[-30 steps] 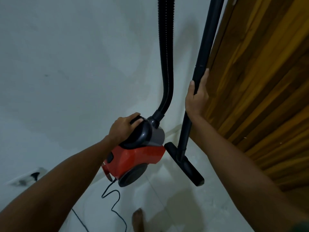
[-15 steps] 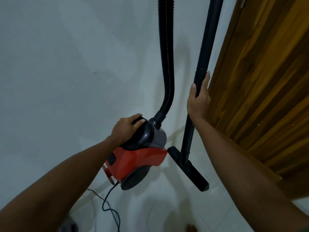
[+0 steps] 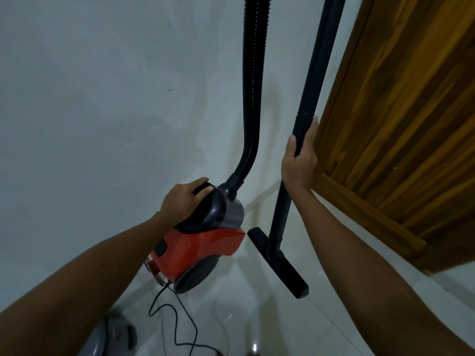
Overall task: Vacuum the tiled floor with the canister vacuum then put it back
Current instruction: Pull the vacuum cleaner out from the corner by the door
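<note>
A red and black canister vacuum (image 3: 203, 246) hangs tilted above the white tiled floor (image 3: 257, 317), close to the wall. My left hand (image 3: 183, 199) grips its black top handle. A ribbed black hose (image 3: 253, 80) rises from the canister out of the top of the view. My right hand (image 3: 299, 160) holds the black wand (image 3: 317, 65) upright beside the hose. The floor nozzle (image 3: 279, 262) at the wand's lower end sits next to the canister. A black power cord (image 3: 177, 322) trails from the canister's rear across the tiles.
A plain white wall (image 3: 102, 98) fills the left and centre. A wooden door (image 3: 406, 124) stands at the right, just behind my right hand. A grey object (image 3: 113, 335) lies on the floor at the lower left.
The view has shifted slightly; the canister and wand sit a little further right and lower. The cord now trails further across the tiles. Both hands keep their holds.
</note>
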